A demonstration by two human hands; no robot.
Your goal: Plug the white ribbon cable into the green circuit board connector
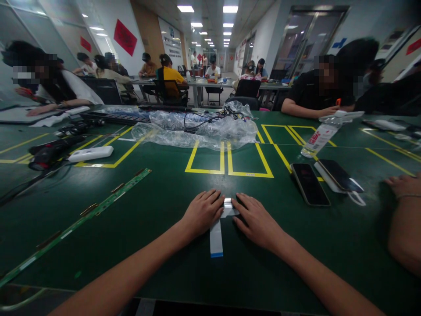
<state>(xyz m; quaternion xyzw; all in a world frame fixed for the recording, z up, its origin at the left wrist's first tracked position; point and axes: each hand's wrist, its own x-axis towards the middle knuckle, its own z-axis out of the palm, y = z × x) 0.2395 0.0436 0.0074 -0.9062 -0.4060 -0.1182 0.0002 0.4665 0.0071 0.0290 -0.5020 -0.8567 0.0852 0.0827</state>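
Note:
A white flat ribbon cable [216,239] with a blue end lies on the green table in front of me. Its upper part looks folded, with a shiny bright section between my hands. My left hand [202,213] holds the cable from the left, its thumb and fingertips at the folded part. On the other side, my right hand [258,217] rests with stretched fingers, thumb apart from the index finger. Its index fingertip touches the right edge of the shiny section. What lies under the fingertips is hidden.
A long green circuit board strip [108,199] lies left. Clear plastic wrap [197,131] and black cables [226,114] are ahead. Right stand a tilted bottle [320,137] and two phones, one dark [309,184]. Another person's arm [406,219] rests at the right edge.

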